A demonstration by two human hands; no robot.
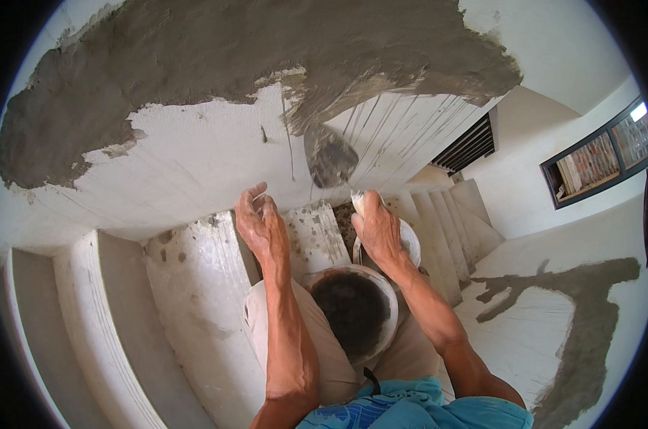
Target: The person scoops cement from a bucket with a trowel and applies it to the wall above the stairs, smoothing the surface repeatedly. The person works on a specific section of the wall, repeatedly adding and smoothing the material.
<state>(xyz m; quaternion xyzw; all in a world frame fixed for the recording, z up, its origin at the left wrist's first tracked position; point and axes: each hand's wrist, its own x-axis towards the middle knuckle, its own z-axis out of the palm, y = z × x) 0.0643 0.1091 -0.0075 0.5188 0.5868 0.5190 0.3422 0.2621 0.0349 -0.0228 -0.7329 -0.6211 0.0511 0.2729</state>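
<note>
The trowel (331,156) is just above the centre of the frame, its broad grey blade smeared with mortar and pointing up toward the wall; whether the blade touches the wall I cannot tell. At the bottom edge, nearest, is a blue shirt (417,407), with light beige trousers (317,339) above it. A round bucket (393,314) sits between the legs in the lower centre, its pale rim encrusted and its inside holding dark, wet mortar (349,311). The right hand (378,227), at the centre, is closed around the trowel's pale handle. Partly hidden behind that hand and forearm is a second, white-rimmed container (412,247). The left hand (262,225) is raised left of centre, half open, its fingers loosely curled and apart, near the wall.

Pale concrete steps (195,300) fill the lower left, spotted with dark splashes by the wall, and more steps run on right of centre. The white wall (209,143) rises beyond; a wide, ragged coat of grey plaster (267,43) spans the top of the frame, with thin dark streaks running beneath it. Another grey patch (588,329) covers part of the white surface at the lower right. Farther off, a dark slatted grille (470,143) and a black-framed window (617,146) stand at the upper right.
</note>
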